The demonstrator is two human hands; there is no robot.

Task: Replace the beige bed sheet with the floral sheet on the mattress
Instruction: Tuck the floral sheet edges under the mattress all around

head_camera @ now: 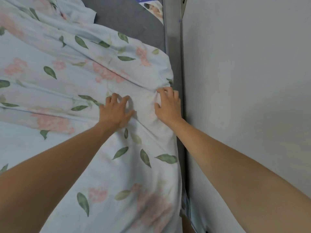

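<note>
The floral sheet [70, 84] is spread over most of the mattress [127, 17], though the far grey corner is left bare. It's pressed down by the left hand [116, 113], fingers spread, while a fold at the wall-side edge is pinched by the right hand [168, 106] — that edge could easily be dragged off if tugged, since nothing looks tucked in yet.
</note>
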